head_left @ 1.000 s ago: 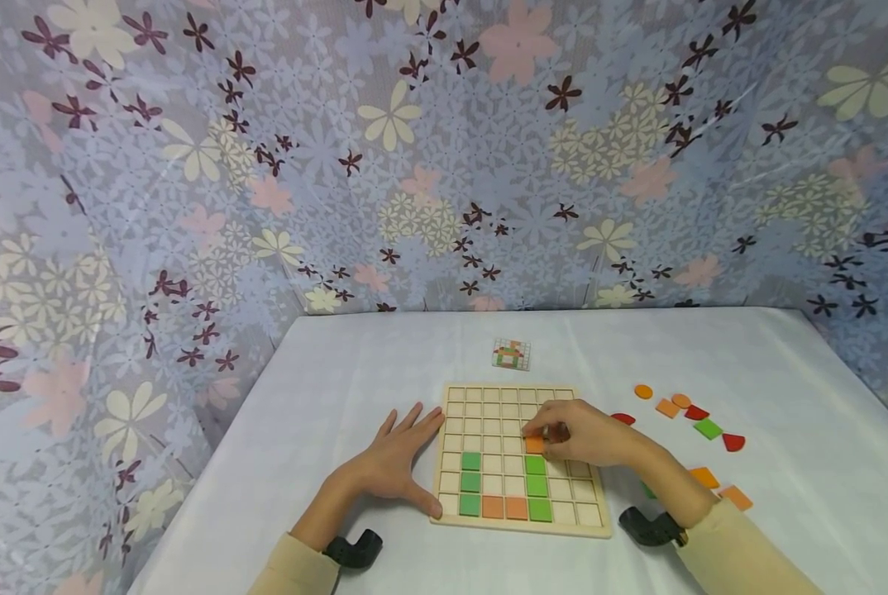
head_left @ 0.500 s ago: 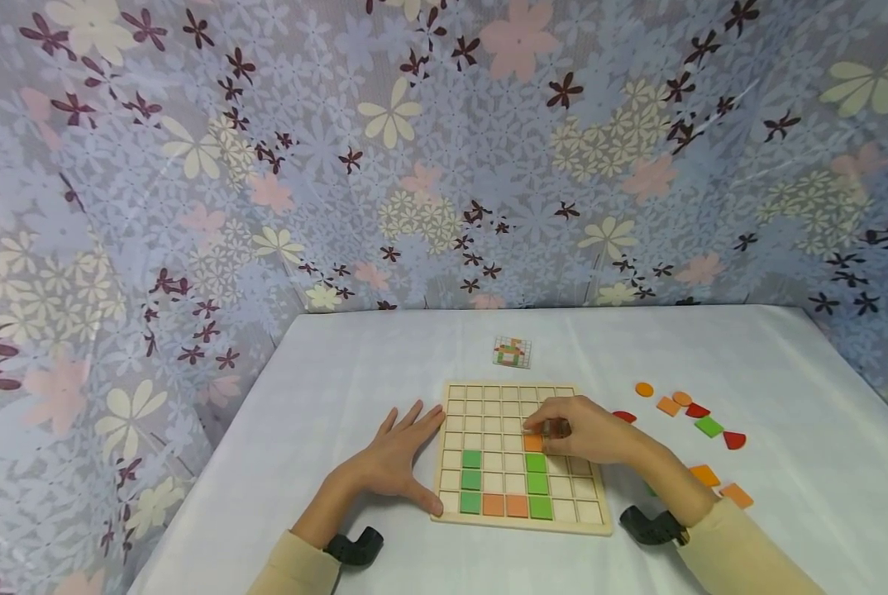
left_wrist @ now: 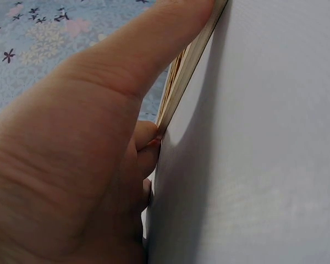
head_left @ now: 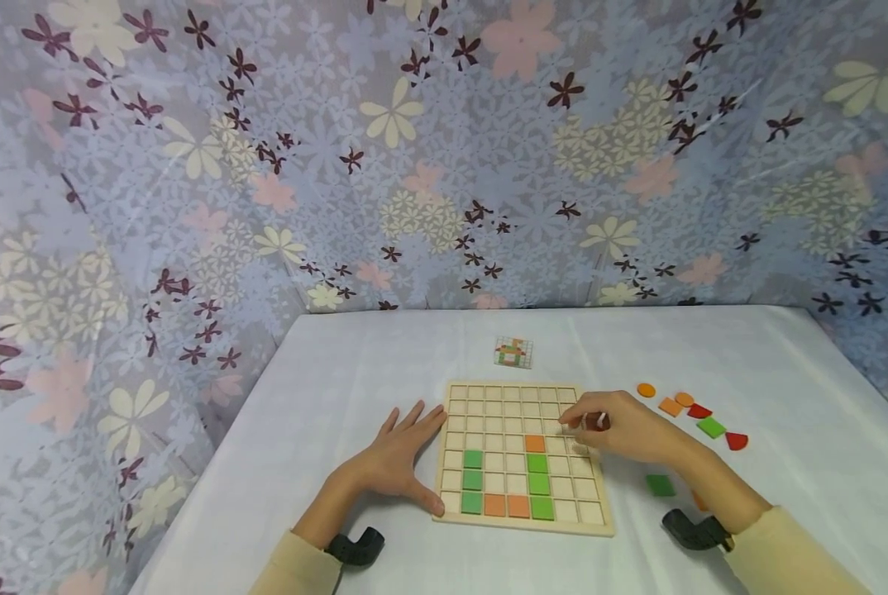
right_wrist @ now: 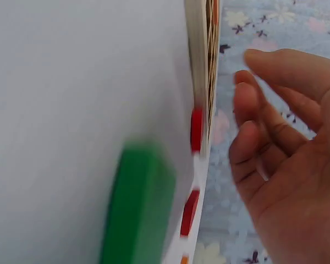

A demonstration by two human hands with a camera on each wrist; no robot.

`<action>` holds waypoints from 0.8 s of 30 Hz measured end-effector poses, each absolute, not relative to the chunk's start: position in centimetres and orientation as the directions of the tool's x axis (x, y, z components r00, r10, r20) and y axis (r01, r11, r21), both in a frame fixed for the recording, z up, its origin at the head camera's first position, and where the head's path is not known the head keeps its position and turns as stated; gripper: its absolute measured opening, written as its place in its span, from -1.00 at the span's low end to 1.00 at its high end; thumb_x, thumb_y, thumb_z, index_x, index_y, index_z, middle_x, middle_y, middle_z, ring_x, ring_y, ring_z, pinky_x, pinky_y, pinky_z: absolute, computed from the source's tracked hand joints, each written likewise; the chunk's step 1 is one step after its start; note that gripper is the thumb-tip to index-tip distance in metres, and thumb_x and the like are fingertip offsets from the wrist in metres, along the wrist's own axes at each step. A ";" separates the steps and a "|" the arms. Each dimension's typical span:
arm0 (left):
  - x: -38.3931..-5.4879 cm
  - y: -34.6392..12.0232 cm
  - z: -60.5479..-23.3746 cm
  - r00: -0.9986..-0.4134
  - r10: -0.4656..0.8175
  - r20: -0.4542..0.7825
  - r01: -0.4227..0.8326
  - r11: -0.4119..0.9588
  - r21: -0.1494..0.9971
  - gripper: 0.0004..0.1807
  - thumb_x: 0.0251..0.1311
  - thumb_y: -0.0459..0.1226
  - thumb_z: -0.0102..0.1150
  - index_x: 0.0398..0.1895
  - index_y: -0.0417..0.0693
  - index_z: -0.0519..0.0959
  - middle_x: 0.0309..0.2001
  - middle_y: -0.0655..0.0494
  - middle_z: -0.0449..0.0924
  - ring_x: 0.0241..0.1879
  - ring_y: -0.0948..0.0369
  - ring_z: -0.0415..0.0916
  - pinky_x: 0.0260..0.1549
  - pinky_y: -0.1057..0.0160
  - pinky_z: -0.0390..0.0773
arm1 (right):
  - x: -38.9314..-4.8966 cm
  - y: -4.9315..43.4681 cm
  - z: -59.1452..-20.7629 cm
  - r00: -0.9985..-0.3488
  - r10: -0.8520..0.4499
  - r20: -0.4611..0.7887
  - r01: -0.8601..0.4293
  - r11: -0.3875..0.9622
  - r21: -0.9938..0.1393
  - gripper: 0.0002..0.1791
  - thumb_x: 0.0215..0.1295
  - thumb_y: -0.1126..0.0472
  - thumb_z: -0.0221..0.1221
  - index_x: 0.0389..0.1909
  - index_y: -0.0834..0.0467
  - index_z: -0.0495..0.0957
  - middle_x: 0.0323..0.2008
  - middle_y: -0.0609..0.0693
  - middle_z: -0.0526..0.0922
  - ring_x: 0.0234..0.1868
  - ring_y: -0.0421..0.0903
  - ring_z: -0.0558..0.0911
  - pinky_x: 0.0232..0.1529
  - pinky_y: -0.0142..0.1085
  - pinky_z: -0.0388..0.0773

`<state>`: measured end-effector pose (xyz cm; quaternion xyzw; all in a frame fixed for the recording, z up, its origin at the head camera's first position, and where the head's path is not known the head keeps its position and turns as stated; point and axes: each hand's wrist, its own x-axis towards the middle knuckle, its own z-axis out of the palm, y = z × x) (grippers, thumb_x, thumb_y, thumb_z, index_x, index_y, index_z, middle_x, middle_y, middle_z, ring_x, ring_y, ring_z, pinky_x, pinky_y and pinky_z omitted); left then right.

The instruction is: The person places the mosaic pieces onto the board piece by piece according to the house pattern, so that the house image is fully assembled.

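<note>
A wooden grid board lies on the white-covered table. Its left edge is steadied by my left hand, fingers spread along the side and thumb at the near corner. In the left wrist view the thumb lies against the board's rim. My right hand hovers over the board's right side, fingers loosely bent and nothing between them in the right wrist view. An orange square tile tops a column of light green tiles. Dark green tiles form a column at left, with two salmon tiles between along the bottom.
A small pattern card lies behind the board. To the right are scattered loose pieces: an orange disc, a light green square, a red piece and a dark green square. A floral curtain hangs behind the table.
My right hand has let go of the orange square tile and moved right, leaving it in its cell. The dark green square has come into fuller view. My left hand has stayed put.
</note>
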<state>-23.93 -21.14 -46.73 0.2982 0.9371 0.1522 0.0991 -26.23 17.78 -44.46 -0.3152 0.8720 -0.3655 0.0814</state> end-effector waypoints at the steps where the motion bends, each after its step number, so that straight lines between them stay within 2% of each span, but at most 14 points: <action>1: -23.9 -21.2 -46.7 -0.802 0.590 -0.092 0.528 0.773 0.351 0.51 -0.54 0.56 0.24 0.55 0.08 -0.10 0.53 0.21 -0.19 0.48 0.08 -0.40 0.35 -0.13 -0.40 | -26.2 18.0 -44.4 -0.795 -0.600 0.088 -0.482 0.537 -0.692 -0.74 0.24 0.21 0.29 -0.04 -0.01 0.66 -0.24 -0.13 0.64 -0.37 -0.15 0.53 -0.39 -0.32 0.53; 8: -23.7 -21.5 -47.0 -0.797 0.599 -0.080 0.536 0.761 0.366 0.51 -0.54 0.56 0.23 0.55 0.07 -0.11 0.53 0.19 -0.19 0.49 0.06 -0.38 0.35 -0.14 -0.40 | -25.5 20.3 -44.1 -0.832 -0.548 0.085 -0.459 0.595 -0.660 -0.73 0.23 0.21 0.29 -0.04 0.00 0.65 -0.29 -0.18 0.63 -0.44 -0.15 0.48 -0.48 -0.36 0.44; 12: -23.8 -21.4 -47.0 -0.801 0.592 -0.089 0.530 0.770 0.354 0.52 -0.55 0.58 0.21 0.55 0.09 -0.11 0.53 0.22 -0.19 0.48 0.09 -0.39 0.36 -0.11 -0.41 | -25.0 21.8 -44.3 -0.836 -0.544 0.072 -0.448 0.602 -0.661 -0.72 0.24 0.12 0.30 -0.03 0.01 0.64 -0.29 -0.20 0.62 -0.37 -0.18 0.50 -0.42 -0.37 0.48; 19: -23.9 -21.3 -46.9 -0.803 0.587 -0.101 0.523 0.776 0.352 0.51 -0.55 0.57 0.21 0.55 0.10 -0.11 0.53 0.24 -0.20 0.48 0.11 -0.41 0.36 -0.10 -0.42 | -24.3 24.0 -44.4 -0.834 -0.549 0.050 -0.420 0.574 -0.702 -0.65 0.25 0.12 0.29 0.04 0.11 0.61 -0.28 -0.13 0.61 -0.35 -0.17 0.52 -0.37 -0.36 0.52; 24: -24.0 -21.2 -46.9 -0.800 0.593 -0.095 0.529 0.771 0.356 0.51 -0.55 0.58 0.21 0.55 0.10 -0.12 0.53 0.23 -0.20 0.48 0.11 -0.42 0.36 -0.10 -0.42 | -23.8 25.4 -44.1 -0.851 -0.525 0.012 -0.383 0.604 -0.699 -0.67 0.23 0.08 0.30 0.00 0.06 0.63 -0.24 -0.12 0.61 -0.33 -0.18 0.49 -0.36 -0.38 0.48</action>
